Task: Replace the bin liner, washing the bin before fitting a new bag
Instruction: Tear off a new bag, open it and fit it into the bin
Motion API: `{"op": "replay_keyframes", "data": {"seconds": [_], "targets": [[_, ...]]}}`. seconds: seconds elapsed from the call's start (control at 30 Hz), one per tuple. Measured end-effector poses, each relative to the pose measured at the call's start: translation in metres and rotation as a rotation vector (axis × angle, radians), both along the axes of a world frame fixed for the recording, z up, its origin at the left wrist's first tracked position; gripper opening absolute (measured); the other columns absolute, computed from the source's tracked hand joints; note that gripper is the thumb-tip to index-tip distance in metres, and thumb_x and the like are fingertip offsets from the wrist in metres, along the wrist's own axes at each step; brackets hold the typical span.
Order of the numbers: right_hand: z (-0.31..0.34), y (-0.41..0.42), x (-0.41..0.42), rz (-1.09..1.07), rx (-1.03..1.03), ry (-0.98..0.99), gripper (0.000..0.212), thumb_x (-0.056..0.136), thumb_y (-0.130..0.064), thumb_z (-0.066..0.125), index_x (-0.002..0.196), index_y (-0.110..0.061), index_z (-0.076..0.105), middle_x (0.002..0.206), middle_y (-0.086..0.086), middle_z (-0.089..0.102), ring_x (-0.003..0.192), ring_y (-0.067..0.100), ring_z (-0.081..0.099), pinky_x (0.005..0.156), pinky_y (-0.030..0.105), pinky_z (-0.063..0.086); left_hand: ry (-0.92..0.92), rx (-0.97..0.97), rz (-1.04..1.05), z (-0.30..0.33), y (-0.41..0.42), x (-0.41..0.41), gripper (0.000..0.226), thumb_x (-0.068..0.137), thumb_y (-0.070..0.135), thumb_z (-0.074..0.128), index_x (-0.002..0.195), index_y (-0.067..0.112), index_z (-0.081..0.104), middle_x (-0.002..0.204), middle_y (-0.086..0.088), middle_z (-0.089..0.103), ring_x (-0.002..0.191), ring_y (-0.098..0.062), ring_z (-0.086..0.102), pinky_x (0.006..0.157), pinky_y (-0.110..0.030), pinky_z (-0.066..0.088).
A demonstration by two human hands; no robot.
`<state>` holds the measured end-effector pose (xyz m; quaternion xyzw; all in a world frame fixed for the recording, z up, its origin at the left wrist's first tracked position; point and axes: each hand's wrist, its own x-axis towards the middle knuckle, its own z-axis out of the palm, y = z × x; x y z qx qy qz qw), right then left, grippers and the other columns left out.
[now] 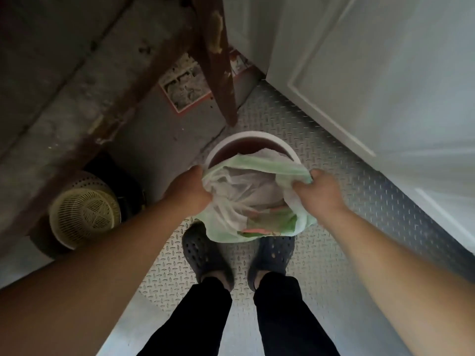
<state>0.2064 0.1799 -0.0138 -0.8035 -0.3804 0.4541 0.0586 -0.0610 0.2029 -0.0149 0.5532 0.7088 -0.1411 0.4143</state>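
Head view looks straight down: the bin (253,140), round with a pale rim and dark inside, stands on the checker-plate floor (334,176) just beyond the person's clogs (205,255), at the middle of the frame. Over its near half hangs the bag (246,199), thin, white and pale green, with some coloured rubbish showing through its lower part.

Both hands grip the bag's mouth. The left hand (191,187) has its fingers curled into the plastic at the bag's left edge; the right hand (317,187) pinches a bunched fold at the right edge. The mouth is stretched between them, so its long axis runs left to right across the frame, and the two hands sit about level, neither plainly nearer the bin.

The bag's body sags below and toward the feet, while the bin's open far half shows bare above it in the frame. So the bag seems mostly free of the bin, which lies ahead of and under the grip. By my reading the old liner is coming out; washing and the new bag are yet to come.

The coming move likely turns on lifting straight up and toward the body, keeping both edges high so nothing spills.

A cream basket (86,209) lies at lower left; a white door (372,73) fills the upper right.
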Motion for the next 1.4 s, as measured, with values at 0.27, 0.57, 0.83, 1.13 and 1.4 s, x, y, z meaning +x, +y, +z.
{"op": "replay_keyframes", "data": {"seconds": [0.27, 0.57, 0.83, 1.13, 1.4], "targets": [[-0.027, 0.005, -0.016, 0.046, 0.085, 0.056, 0.011, 0.085, -0.022, 0.069, 0.082, -0.014, 0.062, 0.079, 0.002, 0.064, 0.073, 0.020, 0.061, 0.063, 0.027, 0.046, 0.073, 0.228, 0.081, -0.016, -0.004, 0.005, 0.042, 0.082, 0.027, 0.068, 0.120, 0.015, 0.054, 0.119, -0.011, 0.057, 0.100, -0.033, 0.061, 0.074, -0.037, 0.048], [-0.017, 0.004, -0.008, 0.228, 0.209, -0.085, 0.012, 0.088, -0.025, 0.061, 0.084, -0.016, 0.054, 0.069, -0.011, 0.050, 0.061, 0.002, 0.046, 0.048, 0.023, 0.027, -0.018, 0.662, -0.342, 0.018, -0.028, 0.042, 0.037, 0.082, 0.023, 0.068, 0.117, 0.013, 0.059, 0.119, -0.009, 0.060, 0.111, -0.027, 0.053, 0.090, -0.044, 0.050], [-0.033, 0.002, -0.003, 0.307, 0.295, -0.065, 0.009, 0.086, -0.021, 0.063, 0.084, -0.015, 0.056, 0.067, -0.010, 0.051, 0.061, 0.010, 0.049, 0.048, 0.021, 0.032, 0.027, 0.013, -0.614, -0.068, -0.035, 0.107, 0.062, 0.093, 0.050, 0.045, 0.147, 0.018, 0.039, 0.157, -0.013, 0.032, 0.141, -0.038, 0.030, 0.114, -0.051, 0.027], [-0.046, 0.010, -0.001, 0.317, 0.440, -0.083, 0.014, 0.082, -0.017, 0.064, 0.077, -0.014, 0.051, 0.061, -0.008, 0.046, 0.055, 0.014, 0.046, 0.046, 0.023, 0.027, 0.160, -0.109, -0.565, -0.112, -0.017, 0.106, 0.078, 0.089, 0.061, 0.042, 0.154, 0.021, 0.027, 0.160, -0.012, 0.023, 0.142, -0.039, 0.023, 0.115, -0.054, 0.018], [-0.035, 0.008, 0.011, 0.331, 0.371, -0.102, 0.021, 0.084, -0.027, 0.065, 0.101, -0.018, 0.056, 0.088, -0.003, 0.061, 0.073, 0.018, 0.056, 0.057, 0.028, 0.042, -0.033, 0.409, -0.546, -0.054, -0.017, 0.098, 0.032, 0.091, 0.041, 0.053, 0.106, 0.017, 0.066, 0.104, -0.004, 0.069, 0.095, -0.028, 0.062, 0.080, -0.039, 0.050]]}}
